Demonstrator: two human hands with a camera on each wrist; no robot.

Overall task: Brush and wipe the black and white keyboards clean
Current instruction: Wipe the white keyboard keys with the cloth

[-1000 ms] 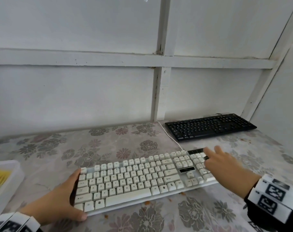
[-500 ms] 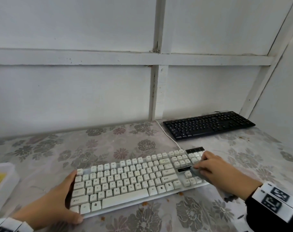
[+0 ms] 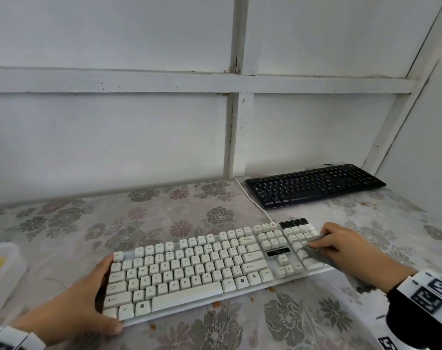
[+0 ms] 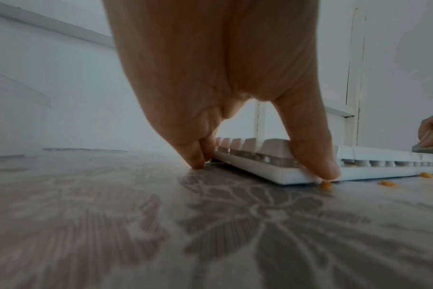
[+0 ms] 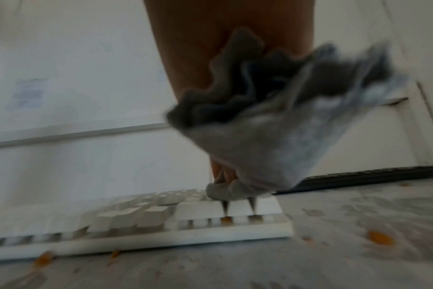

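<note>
The white keyboard (image 3: 202, 269) lies slantwise on the table in front of me. My left hand (image 3: 106, 296) grips its left end, thumb on the front edge and fingers at the far side; the left wrist view shows the same left hand (image 4: 260, 166) hold. My right hand (image 3: 323, 243) holds a bunched grey cloth (image 3: 318, 256) pressed onto the number pad at the right end. In the blurred right wrist view the cloth (image 5: 272, 146) hangs from the right hand (image 5: 225, 176) onto the keys. The black keyboard (image 3: 313, 184) lies untouched at the back right by the wall.
Orange crumbs (image 3: 217, 304) lie on the flowered tablecloth (image 3: 164, 218) along the white keyboard's front edge, and more crumbs (image 5: 379, 237) sit off its right end. A white tray (image 3: 2, 271) holding something yellow stands at the left edge. White walls close the back and right.
My right hand's fingers went from stretched over the number pad to curled on the grey cloth, which now rubs the pad. My left hand has kept its hold.
</note>
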